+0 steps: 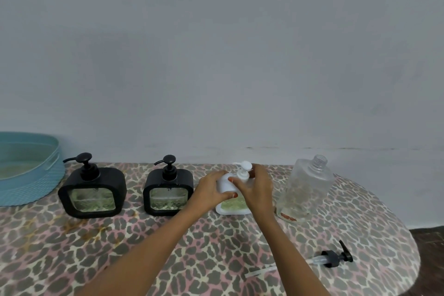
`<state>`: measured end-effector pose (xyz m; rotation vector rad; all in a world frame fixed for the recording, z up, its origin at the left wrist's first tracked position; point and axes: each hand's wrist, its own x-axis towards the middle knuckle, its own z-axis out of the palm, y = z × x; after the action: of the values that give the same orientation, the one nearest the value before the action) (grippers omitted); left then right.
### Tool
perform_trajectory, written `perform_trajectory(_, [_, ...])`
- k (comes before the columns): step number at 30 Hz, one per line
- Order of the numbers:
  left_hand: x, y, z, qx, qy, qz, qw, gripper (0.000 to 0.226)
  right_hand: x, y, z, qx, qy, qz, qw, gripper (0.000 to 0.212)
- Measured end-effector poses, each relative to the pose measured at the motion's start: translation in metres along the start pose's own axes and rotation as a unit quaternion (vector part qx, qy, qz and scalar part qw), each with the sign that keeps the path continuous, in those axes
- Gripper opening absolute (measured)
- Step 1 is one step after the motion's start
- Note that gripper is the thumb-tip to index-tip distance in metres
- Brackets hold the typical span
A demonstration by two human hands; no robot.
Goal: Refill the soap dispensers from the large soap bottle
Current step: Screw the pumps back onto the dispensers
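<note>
I see left hand [211, 191] gripping white square pump dispenser [225, 185], 12 o'clock; right hand [258, 187] pinching its white collar [242, 176]. Risk: hard twist tips it into uncapped clear plastic bottle [305, 190] at 3 o'clock.

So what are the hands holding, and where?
Both hold the white soap dispenser. The left hand grips its body from the side, and the right hand curls around the neck of its pump at the top.

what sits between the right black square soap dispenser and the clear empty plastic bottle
A white pump dispenser, gripped by the left hand and right hand; head view.
</note>
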<state>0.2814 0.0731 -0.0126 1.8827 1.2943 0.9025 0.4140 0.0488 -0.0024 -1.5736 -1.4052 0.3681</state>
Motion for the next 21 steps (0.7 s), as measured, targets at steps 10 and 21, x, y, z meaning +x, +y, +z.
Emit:
perform_trajectory(10, [0.0, 0.001, 0.0, 0.007, -0.004, -0.001, 1.0, 0.065, 0.005, 0.002, -0.029, 0.06, -0.144, 0.021, 0.988, 0.039])
perform_trajectory(21, [-0.001, 0.002, -0.001, 0.001, -0.002, -0.011, 1.0, 0.064, 0.003, -0.004, -0.012, 0.076, -0.103, 0.04, 0.991, 0.049])
